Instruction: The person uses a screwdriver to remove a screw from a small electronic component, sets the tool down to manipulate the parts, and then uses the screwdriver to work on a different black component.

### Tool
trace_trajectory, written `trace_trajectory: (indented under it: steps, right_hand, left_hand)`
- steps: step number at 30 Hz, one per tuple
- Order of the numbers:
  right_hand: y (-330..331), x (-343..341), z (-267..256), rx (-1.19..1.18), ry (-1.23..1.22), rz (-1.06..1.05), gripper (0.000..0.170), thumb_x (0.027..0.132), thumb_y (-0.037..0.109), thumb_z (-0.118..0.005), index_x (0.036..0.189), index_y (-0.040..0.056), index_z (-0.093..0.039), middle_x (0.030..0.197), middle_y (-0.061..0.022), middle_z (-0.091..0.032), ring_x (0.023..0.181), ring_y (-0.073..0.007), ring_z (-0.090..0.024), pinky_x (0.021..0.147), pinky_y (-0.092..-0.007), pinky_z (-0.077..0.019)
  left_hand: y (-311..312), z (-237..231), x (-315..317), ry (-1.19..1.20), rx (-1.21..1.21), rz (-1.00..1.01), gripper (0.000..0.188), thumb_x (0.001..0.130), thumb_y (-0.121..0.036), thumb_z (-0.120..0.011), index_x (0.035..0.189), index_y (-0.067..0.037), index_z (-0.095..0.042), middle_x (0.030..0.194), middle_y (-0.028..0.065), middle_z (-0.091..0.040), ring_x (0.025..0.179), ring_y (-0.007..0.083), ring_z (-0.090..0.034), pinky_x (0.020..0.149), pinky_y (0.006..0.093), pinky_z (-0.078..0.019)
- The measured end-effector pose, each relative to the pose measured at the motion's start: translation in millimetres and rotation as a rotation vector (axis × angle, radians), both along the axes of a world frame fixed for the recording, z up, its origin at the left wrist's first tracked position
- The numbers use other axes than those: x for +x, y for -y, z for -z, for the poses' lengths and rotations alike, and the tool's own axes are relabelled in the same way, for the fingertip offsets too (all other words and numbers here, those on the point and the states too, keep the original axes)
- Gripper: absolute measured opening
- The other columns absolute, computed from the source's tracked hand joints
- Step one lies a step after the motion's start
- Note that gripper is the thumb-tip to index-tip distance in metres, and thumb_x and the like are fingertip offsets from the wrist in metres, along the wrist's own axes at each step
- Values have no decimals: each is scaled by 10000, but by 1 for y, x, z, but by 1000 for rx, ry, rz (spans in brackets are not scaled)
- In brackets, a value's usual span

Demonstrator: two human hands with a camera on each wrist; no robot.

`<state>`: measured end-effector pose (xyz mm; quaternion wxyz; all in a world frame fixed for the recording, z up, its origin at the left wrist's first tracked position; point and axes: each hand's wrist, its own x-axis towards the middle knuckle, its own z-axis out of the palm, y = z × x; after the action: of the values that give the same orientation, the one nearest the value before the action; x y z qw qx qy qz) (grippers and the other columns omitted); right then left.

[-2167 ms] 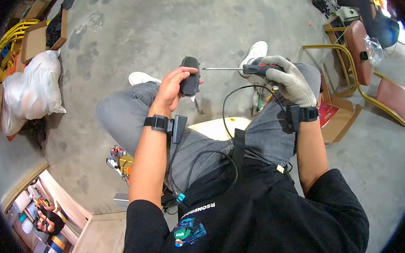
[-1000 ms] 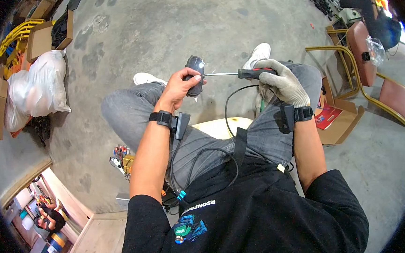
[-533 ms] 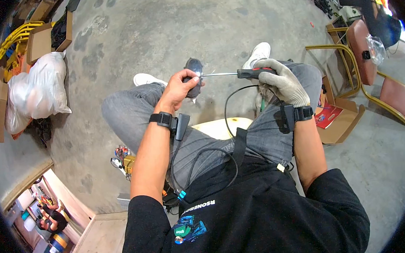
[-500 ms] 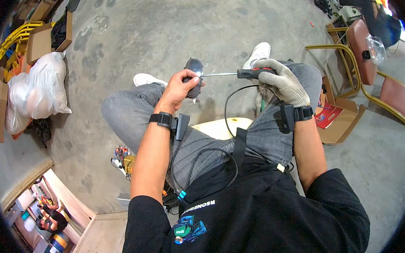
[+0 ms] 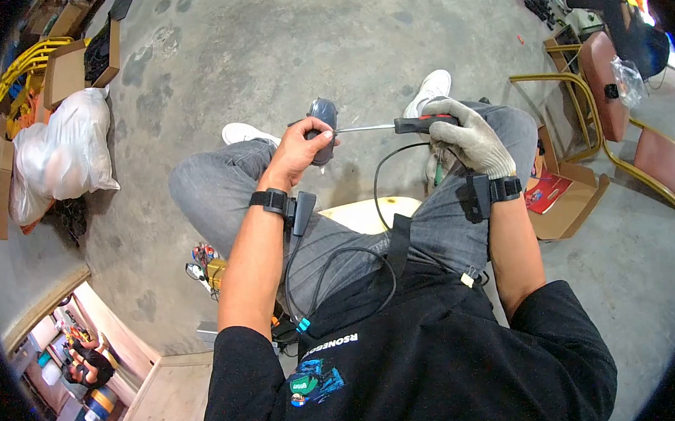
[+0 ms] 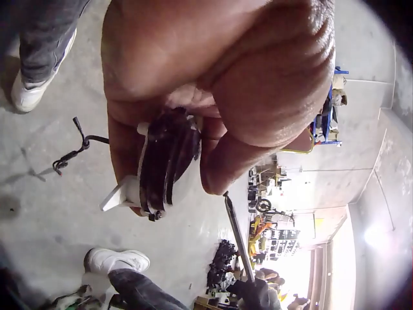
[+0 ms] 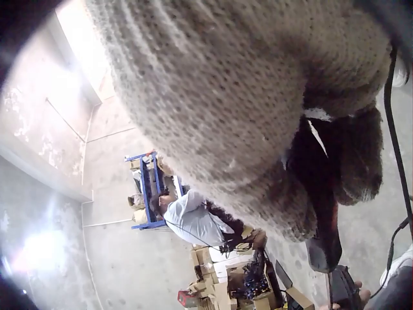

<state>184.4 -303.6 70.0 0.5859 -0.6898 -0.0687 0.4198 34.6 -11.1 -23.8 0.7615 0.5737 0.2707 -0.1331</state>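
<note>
My bare left hand [image 5: 298, 151] grips a dark oval part [image 5: 323, 117], its thumb lying across the near face. In the left wrist view the part [image 6: 169, 161] looks dark and layered, with a white tab [image 6: 122, 194] sticking out beside the fingers. My gloved right hand [image 5: 465, 135] holds a screwdriver by its black and red handle [image 5: 417, 124]. The metal shaft [image 5: 367, 128] points left, its tip beside the left thumb; whether it touches the part cannot be told. In the right wrist view the glove [image 7: 226, 110] wraps the dark handle [image 7: 322, 239].
A cable [image 5: 376, 180] loops between the arms. Below the hands is a pale yellow surface [image 5: 369, 216] between the legs. A white bag [image 5: 71, 147] and open boxes stand at left; a chair [image 5: 599, 90] and a cardboard box [image 5: 572, 213] at right.
Since the earliest frame, the screwdriver tip has come over to the dark part, and the left thumb has moved onto the part's face. Over the last half second the hands have barely moved; the part has tilted slightly.
</note>
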Motion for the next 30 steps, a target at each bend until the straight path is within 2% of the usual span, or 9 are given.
trace_trajectory:
  steps: [3,18,26,30]
  right_hand:
    - [-1,0,0,-9,-10,12,376,873,140,-698,1198,-43,-647,903,-56,-615,770,-115,-575,697,-253,-474]
    - [0,2,1,-62,56,-43,371,884,147,-692,1209,-27,-656,899,-47,-625,772,-110,-584,716,-252,-478]
    - [2,2,11,-111,125,-51,384,910,245,-657,1184,-23,-667,912,-39,-637,800,-114,-592,758,-258,-475]
    - [-2,2,3,-118,106,-66,379,904,228,-673,1186,-24,-665,915,-43,-638,791,-112,-593,748,-256,-480]
  left_hand:
    - [1,-1,0,37,58,20,96,962,-115,-690,1029,-55,-657,999,108,-738,971,184,-695,846,325,-547]
    - [2,-9,-2,0,121,57,86,966,-142,-681,1010,-73,-656,994,77,-740,937,152,-675,822,321,-535]
    - [2,-1,-1,17,113,53,81,963,-133,-687,1007,-75,-650,990,84,-736,922,151,-682,809,319,-553]
    - [2,-2,-1,-3,115,74,76,965,-128,-684,1005,-74,-650,991,90,-735,926,153,-690,803,306,-555]
